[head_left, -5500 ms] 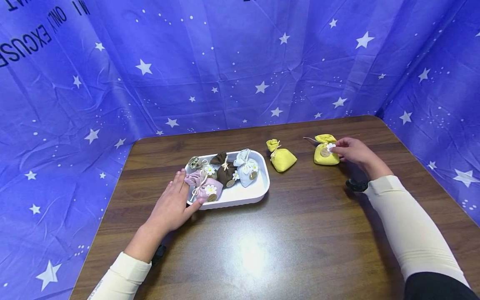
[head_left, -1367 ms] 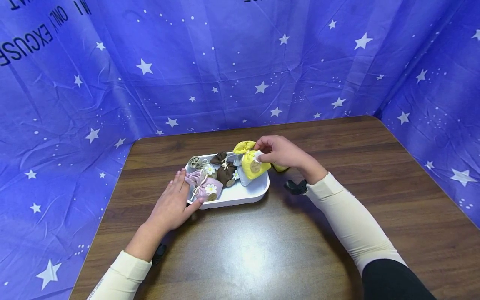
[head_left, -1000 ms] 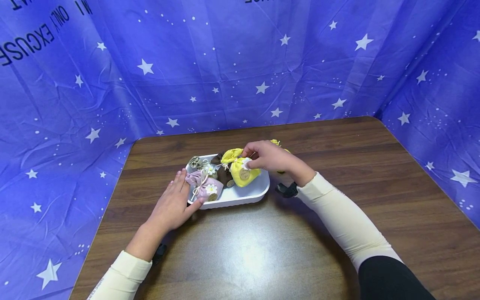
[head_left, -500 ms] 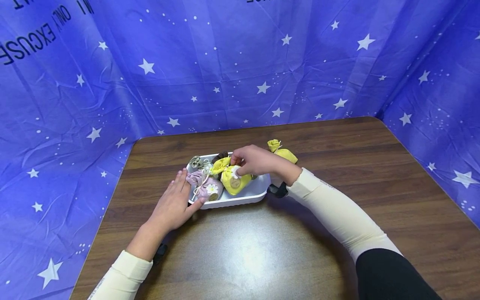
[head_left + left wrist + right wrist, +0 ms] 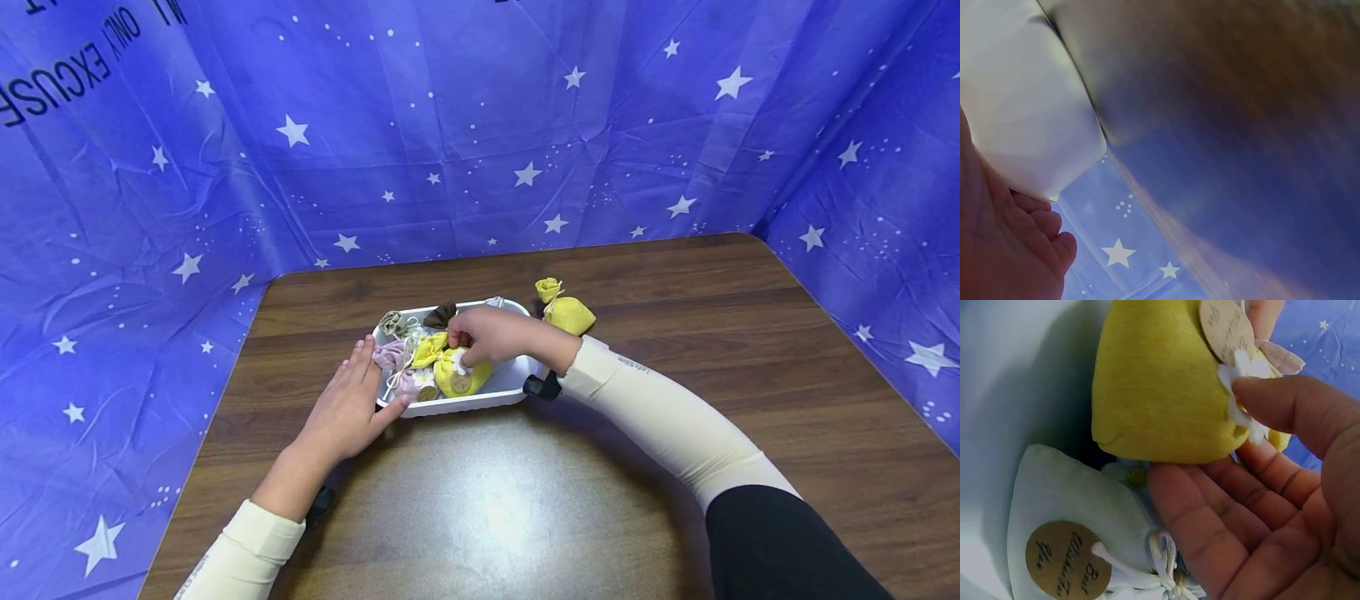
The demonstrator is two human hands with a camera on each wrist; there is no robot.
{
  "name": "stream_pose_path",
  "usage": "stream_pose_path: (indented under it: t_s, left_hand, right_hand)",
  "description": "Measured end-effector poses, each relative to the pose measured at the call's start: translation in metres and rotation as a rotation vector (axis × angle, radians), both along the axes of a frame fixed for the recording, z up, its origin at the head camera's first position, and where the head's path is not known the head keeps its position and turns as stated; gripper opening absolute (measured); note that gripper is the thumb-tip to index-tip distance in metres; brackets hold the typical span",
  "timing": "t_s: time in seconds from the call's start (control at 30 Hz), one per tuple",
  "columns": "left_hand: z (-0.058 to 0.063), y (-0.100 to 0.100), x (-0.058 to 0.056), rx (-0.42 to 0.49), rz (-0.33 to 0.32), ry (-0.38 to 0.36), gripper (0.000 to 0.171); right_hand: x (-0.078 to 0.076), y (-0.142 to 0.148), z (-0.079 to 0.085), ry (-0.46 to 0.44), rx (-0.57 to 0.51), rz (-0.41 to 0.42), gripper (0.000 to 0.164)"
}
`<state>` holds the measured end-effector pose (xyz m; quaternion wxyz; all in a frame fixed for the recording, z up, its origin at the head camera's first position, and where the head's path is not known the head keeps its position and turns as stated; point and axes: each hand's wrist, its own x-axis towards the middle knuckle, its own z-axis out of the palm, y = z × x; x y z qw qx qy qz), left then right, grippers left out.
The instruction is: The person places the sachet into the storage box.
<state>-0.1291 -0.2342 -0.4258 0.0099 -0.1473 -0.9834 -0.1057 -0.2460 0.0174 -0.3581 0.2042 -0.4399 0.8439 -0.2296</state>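
Note:
My right hand [image 5: 495, 335] pinches a yellow drawstring pouch [image 5: 1154, 381] near its neck, thumb on the white flower. That pouch [image 5: 462, 380] is low over the white tray [image 5: 517, 392], overlapping the pink pouch [image 5: 405, 386] in the head view. Around it in the tray lie a brown pouch [image 5: 441, 315], an olive-grey pouch [image 5: 393, 323] and a pale pouch [image 5: 1079, 506] with a round paper tag. My left hand [image 5: 341, 408] rests with straight fingers against the tray's left end; the left wrist view shows its curved fingertips [image 5: 1063, 247] at the tray wall.
A second yellow pouch [image 5: 570, 315] lies on the wooden table [image 5: 675, 375], just right of the tray. A blue star-printed curtain [image 5: 480, 125] hangs behind the table and along its sides.
The right hand has brought the yellow pouch from the table's right side over the tray, then further left and lower toward the pink pouch. The left hand has stayed at the tray's end.

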Motion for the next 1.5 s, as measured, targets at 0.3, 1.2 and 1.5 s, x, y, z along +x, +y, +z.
stream_pose_path:
  t_s: [0.3,1.2,1.5]
  left_hand:
    - [0.000,0.000,0.000,-0.001,-0.004,0.018,0.088]
    - [0.002,0.001,0.000,-0.005,-0.001,0.016,0.089]
    - [0.002,0.002,0.000,-0.011,0.002,0.005,0.090]
  right_hand:
    - [0.000,0.003,0.002,0.004,0.005,0.035,0.013]
    - [-0.054,0.125,0.014,-0.009,-0.192,-0.319,0.017]
    - [-0.074,0.161,-0.019,-0.017,-0.182,-0.451,0.021]
